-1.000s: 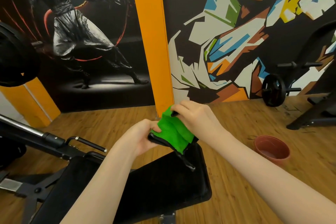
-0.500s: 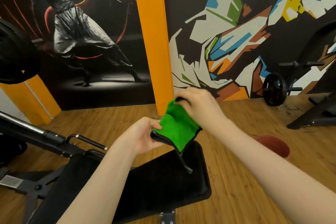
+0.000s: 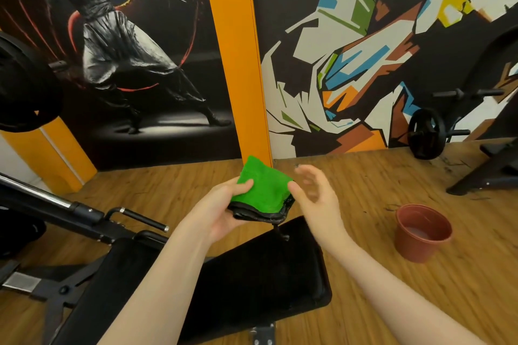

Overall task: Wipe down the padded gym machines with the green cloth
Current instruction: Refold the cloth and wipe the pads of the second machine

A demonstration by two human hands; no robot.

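The person stands over a black padded bench, both forearms extended above its near end. The left hand holds the folded green cloth from below and from the side, thumb pressed on the green upper face and fingers curled under the dark-edged lower layers; the grip is closed on the cloth. The cloth is held in the air above the far edge of the bench pad, one corner pointing up toward the orange wall strip, and a thin dark tag hangs from its lower edge down toward the pad. The right hand is just beside the cloth's right edge, fingers spread and slightly blurred, gripping nothing; whether its thumb touches the fabric cannot be told. To the right, a brown plastic pot stands on the wooden floor, well apart from the bench. A chrome-and-black bar runs along the left, and a weight plate rests near the mural wall.
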